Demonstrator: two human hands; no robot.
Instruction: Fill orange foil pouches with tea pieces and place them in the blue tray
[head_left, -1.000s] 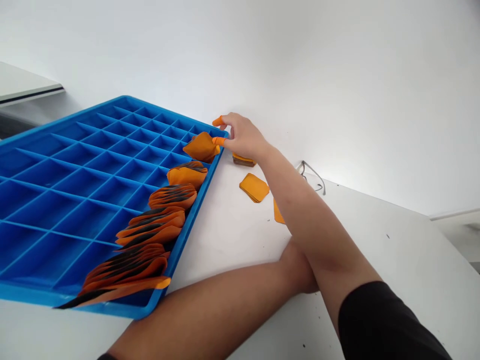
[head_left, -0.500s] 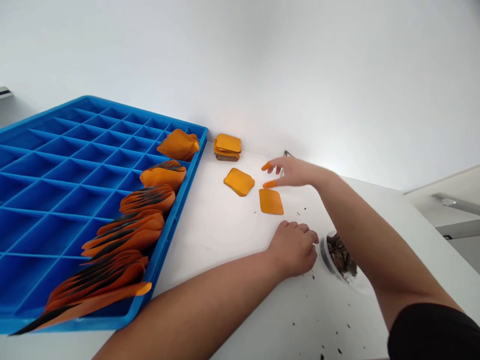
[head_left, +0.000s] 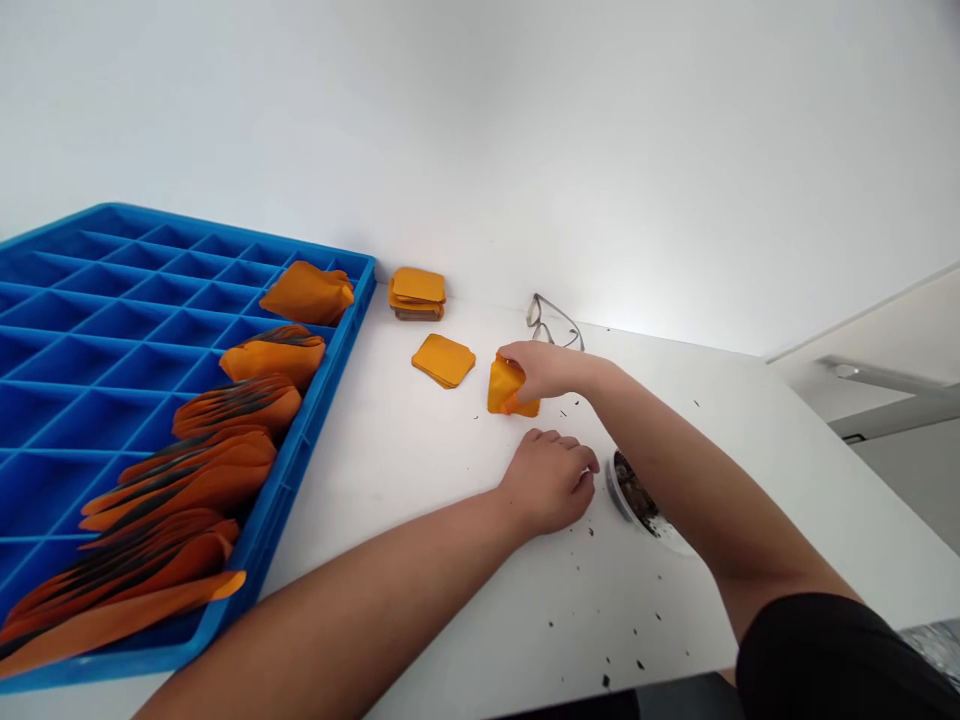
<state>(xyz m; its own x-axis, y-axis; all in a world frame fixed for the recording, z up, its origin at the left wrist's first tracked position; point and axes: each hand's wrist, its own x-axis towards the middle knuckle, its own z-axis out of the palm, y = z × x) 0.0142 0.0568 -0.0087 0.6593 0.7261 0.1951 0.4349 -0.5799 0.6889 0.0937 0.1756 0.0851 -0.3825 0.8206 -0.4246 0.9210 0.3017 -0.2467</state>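
Note:
My right hand (head_left: 541,368) reaches over the table and pinches a thin orange sheet (head_left: 498,384), which looks slightly bent between its thumb and fingers. An orange cover shows on a fingertip. My left hand (head_left: 549,482) rests on the table just nearer to me, fingers curled in; whatever may be inside is hidden. Left of the right hand lies a small pile of orange sheets (head_left: 443,361) with rounded corners. Behind that stands a taller stack of orange sheets (head_left: 418,290). A round clear tub (head_left: 636,495) of dark brown pieces sits right of my left hand, partly covered by my right forearm.
A blue divided tray (head_left: 300,440) fills the left side, with bundles of orange and black sheets (head_left: 225,410) along its right column. Eyeglasses (head_left: 553,322) lie behind my right hand, near the wall. Dark crumbs (head_left: 637,663) are scattered over the white table (head_left: 375,480).
My right hand has come down and closed on the single orange sheet. The view has shifted, so the tray sits farther left and the eyeglasses show more fully. My left hand stays curled on the table.

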